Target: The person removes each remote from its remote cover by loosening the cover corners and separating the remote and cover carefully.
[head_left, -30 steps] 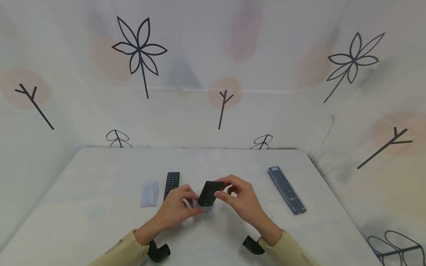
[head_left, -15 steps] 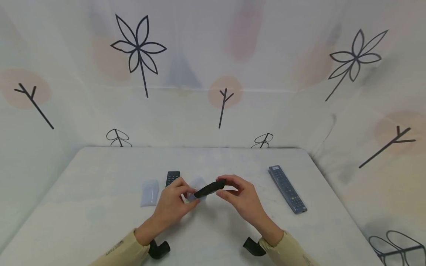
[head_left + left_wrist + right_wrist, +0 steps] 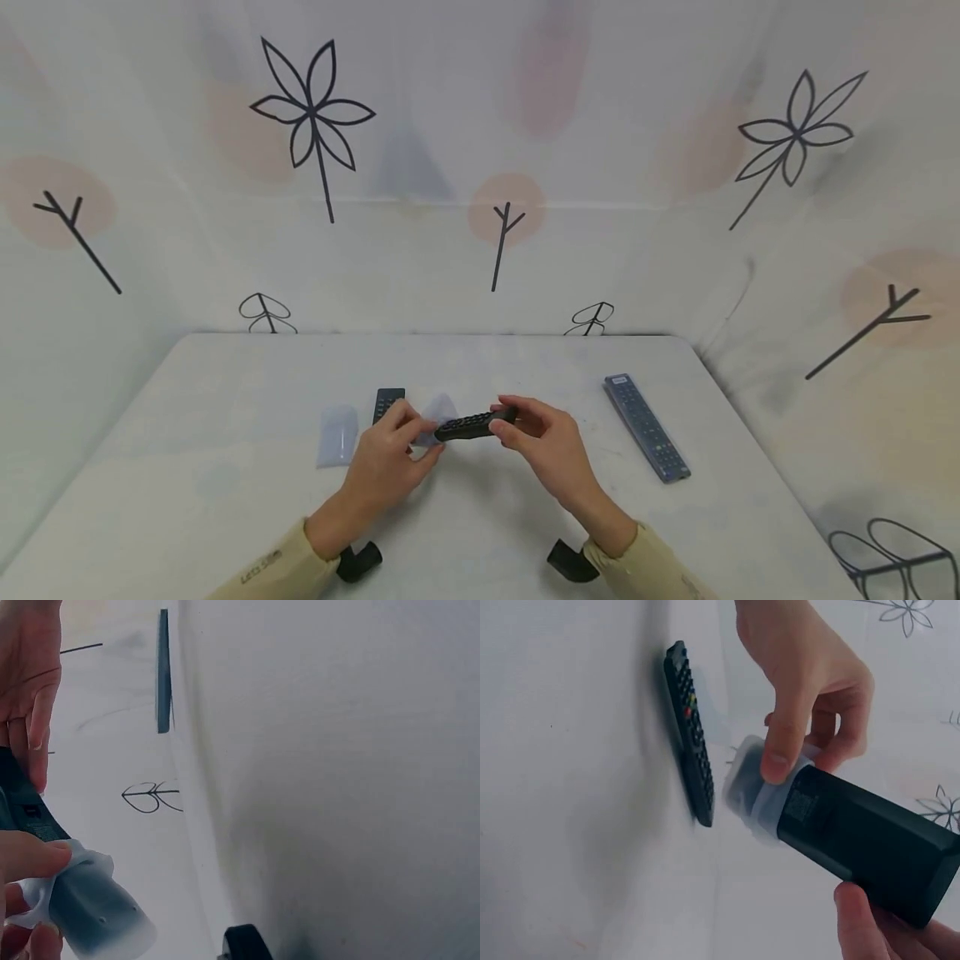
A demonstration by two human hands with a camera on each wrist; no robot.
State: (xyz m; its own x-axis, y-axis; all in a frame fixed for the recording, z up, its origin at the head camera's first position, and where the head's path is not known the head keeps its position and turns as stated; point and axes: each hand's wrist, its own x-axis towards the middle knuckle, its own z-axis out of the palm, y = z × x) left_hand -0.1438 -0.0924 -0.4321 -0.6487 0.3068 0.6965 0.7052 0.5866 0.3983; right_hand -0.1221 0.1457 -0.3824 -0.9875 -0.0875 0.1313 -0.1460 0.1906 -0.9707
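Remote control (image 3: pixel 472 426), black, is being held above the white table (image 3: pixel 225 392), between the two hands and slanting slightly up toward the right one. Its buttons are showing in the head view, and its smooth back is facing the right wrist camera. A translucent cover (image 3: pixel 744 774) is enclosing the end nearer the left hand, while the rest of the body is projecting bare from the cover's mouth. The left hand (image 3: pixel 386 458) is pinching the cover over that end, thumb on one side and fingers on the other, the grip standing nearly closed. The right hand (image 3: pixel 551 450) is gripping the uncovered end between thumb and fingers, its fingers parted only by the remote's body. A second black remote (image 3: pixel 387 400) is lying on the table just beyond the left hand, which is partly hiding it in the head view. To its left, a translucent pouch (image 3: pixel 337 436) is lying flat. A longer blue-grey remote (image 3: pixel 647 425) is resting obliquely on the right, apart from the hands. Behind the table, a pale backdrop (image 3: pixel 420 267) is displaying line-drawn plants.
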